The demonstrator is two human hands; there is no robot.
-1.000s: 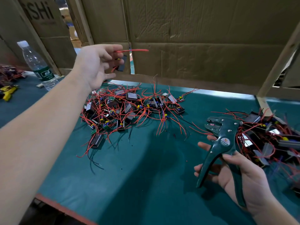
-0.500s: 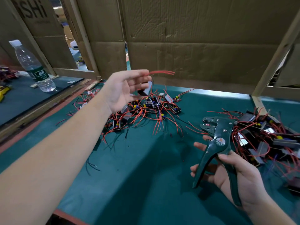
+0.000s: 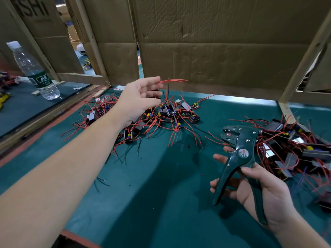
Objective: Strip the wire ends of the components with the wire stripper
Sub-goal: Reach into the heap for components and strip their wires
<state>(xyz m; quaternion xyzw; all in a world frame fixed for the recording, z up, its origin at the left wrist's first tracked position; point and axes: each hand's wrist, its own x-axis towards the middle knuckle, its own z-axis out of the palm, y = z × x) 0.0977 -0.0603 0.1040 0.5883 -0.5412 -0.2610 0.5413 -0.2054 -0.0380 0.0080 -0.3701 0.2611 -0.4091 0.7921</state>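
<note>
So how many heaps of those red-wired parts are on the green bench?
2. The middle heap lies beneath the left hand, which holds one component; the right heap lies behind the wire stripper in the right hand. More may sit past the frame's edges.

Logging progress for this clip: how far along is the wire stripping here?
Done: small scraps on the mat hint that some stripping is done, but wire ends are too small to tell which pile is finished. In hand: the left hand grips one component, red wires sticking out, apart from the wire stripper held in the right hand. Left: stripping this one, and probably much of the centre pile and right pile.
</note>
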